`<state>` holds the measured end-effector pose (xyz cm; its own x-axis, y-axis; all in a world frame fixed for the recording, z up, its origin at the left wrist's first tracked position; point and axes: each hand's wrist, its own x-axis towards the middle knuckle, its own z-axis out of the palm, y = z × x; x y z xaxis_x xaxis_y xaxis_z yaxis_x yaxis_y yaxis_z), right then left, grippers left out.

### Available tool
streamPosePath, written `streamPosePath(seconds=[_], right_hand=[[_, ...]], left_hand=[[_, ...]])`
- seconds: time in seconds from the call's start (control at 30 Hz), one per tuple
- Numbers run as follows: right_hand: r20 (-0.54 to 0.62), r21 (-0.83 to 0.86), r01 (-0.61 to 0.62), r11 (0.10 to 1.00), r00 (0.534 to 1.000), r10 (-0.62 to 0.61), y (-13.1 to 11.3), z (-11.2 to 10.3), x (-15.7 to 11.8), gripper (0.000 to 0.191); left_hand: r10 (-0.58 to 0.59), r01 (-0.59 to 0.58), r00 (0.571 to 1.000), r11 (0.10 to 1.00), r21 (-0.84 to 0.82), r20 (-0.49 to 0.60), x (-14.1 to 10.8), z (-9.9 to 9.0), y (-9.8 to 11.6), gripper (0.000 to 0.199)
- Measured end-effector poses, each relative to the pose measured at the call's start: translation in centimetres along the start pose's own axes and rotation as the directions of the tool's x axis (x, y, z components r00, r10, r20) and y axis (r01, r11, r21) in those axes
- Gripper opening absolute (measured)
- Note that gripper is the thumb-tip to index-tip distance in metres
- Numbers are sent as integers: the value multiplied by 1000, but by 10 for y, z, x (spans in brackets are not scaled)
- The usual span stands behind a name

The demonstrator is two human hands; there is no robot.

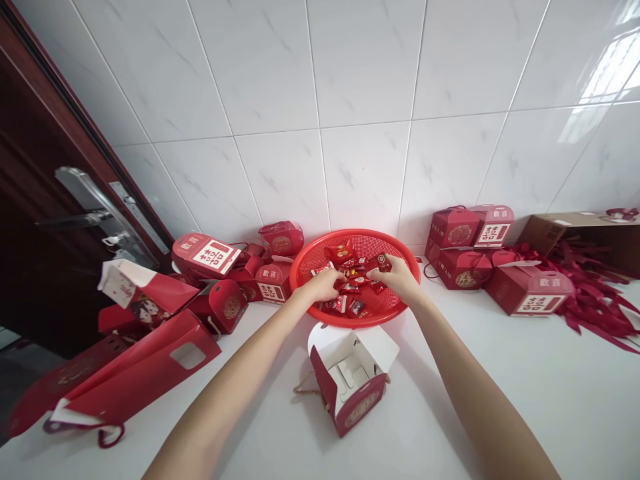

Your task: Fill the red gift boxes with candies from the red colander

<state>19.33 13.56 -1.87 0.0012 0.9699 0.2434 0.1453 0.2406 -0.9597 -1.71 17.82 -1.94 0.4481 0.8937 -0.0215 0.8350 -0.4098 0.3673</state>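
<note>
Both my hands reach into a red plastic basket [355, 320] that holds several small wrapped candies [341, 251]. My left hand [324, 284] is at the basket's left side, its fingers curled together among the wrappers; what they pinch is too small to name. On the right side, my right hand [397, 276] has its thumb and fingers closed by a dark red packet [384, 262], and its exact hold is unclear. Nearer to me, between my forearms, an open red box [349, 381] with a white inside and a rope handle stands with its flaps up.
Closed red gift boxes [273, 280] and flattened red cartons [145, 363] lie at left, beside a dark door [50, 173]. More closed boxes [530, 290], dark red ribbons [595, 300] and a cardboard box [575, 219] are at right. A tiled wall [365, 73] rises behind.
</note>
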Motion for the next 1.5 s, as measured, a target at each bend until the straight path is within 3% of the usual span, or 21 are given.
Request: streamPosePath(seconds=[0.17,0.4,0.57,0.73,0.9,1.1,1.33,1.5], right_hand=[[-13,-58,-11,998,1000,10,4,0,2,20],[-56,76,-3,997,998,7,-2,0,-2,20],[-24,168,3,986,1000,1,-6,0,-4,23],[-42,174,5,985,999,2,-7,0,-4,26],[-124,206,41,978,992,-15,-8,0,-3,28],[-124,253,43,967,992,-12,-9,-1,-5,34],[-141,281,31,959,990,10,-7,-1,-3,38],[-181,302,34,953,983,23,-3,-1,1,37]], left_hand=[[-116,118,993,990,75,-32,-2,-1,-1,73],[-152,152,985,988,-5,-82,1,-6,5,42],[-159,155,984,987,-50,-79,6,-6,3,46],[-156,157,987,988,15,-33,7,0,-7,45],[-56,57,998,996,72,-25,10,1,-8,44],[135,-140,988,988,67,80,11,2,1,32],[137,-149,986,982,117,98,18,1,-3,43],[152,-171,978,977,131,145,35,1,10,35]])
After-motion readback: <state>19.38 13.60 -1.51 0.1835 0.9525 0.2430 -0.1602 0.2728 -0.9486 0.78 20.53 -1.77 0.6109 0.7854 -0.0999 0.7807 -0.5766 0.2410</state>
